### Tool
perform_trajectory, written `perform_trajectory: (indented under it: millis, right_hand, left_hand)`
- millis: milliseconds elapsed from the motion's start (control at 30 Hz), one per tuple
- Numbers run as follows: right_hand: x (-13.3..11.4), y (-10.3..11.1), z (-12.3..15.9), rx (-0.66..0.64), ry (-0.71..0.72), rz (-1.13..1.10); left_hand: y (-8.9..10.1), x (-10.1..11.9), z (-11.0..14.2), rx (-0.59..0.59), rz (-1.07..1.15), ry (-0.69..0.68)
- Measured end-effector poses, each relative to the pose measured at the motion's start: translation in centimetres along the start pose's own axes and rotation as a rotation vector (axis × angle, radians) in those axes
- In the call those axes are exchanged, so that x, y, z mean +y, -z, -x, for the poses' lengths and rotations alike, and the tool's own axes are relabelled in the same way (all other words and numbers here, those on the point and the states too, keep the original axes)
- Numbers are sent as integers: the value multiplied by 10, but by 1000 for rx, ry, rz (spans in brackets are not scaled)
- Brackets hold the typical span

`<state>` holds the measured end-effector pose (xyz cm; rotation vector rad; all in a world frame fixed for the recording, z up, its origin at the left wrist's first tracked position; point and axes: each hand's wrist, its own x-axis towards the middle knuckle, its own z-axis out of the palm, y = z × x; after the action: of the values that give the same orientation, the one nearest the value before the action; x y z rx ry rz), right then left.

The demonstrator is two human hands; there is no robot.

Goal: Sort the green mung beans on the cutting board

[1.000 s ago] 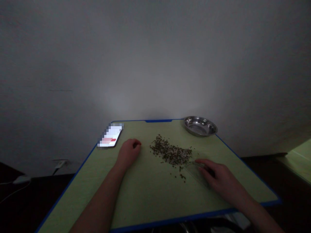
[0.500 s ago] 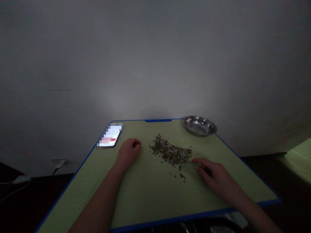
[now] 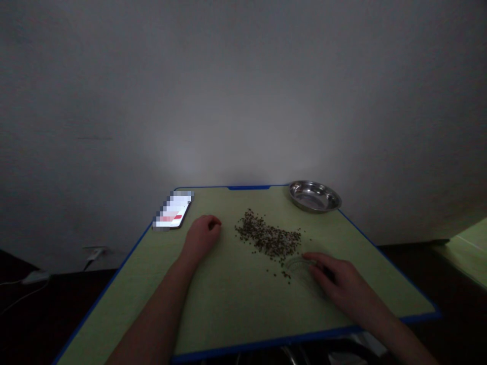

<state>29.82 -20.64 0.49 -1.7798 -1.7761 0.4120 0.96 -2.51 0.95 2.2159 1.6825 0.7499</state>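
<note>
Small dark brown beans or seeds [image 3: 266,237], mixed with white grains, lie in a loose pile mid-table; a few stray ones are nearer me. My right hand [image 3: 337,274] grips a clear see-through container [image 3: 300,267], seemingly a cup, between thumb and fingers. Its rim faces the pile's near right edge, and its far end is hard to make out against the table. Left of the pile, my left hand [image 3: 203,234] rests on the tabletop with its fingers curled in, and nothing shows in it.
A shiny steel bowl [image 3: 315,196] stands at the far right corner. At the far left lies a phone [image 3: 174,210] with a lit screen. The green table [image 3: 224,309] has a blue edge and meets a grey wall [image 3: 243,101]. A plug and cable [image 3: 93,258] are at lower left.
The clear container has tipped and its rim has drawn slightly back from the pile, my right hand shifting a little with it. My left hand and the pile look unchanged.
</note>
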Motion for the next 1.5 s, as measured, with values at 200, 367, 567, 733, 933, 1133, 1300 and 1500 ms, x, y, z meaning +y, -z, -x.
perform_trajectory:
  millis: [200,367,567,733,933,1133,1300,1500]
  right_hand:
    - [1,0,-5,24,-21,24]
    - [1,0,-7,61,-30,67]
    - [3,-3,-10,64,-22,90]
    - [0,-5,-13,58,-11,65]
    - [-9,-5,-19,-13,17,44]
    - [-13,-5,-26,-16,34,67]
    - [-15,-10,-33,-19,114,103]
    - [-12,-9,-36,-18,158,142]
  left_hand:
    - [1,1,1,-1,15,4]
    - [-1,-2,1,3,10,-1]
    - [-1,-2,0,-1,7,-1]
    - [0,0,1,3,10,2]
    - [2,3,2,-4,20,13]
    - [1,2,2,-6,14,14]
    - [1,3,2,2,7,11]
    - [2,3,3,6,19,7]
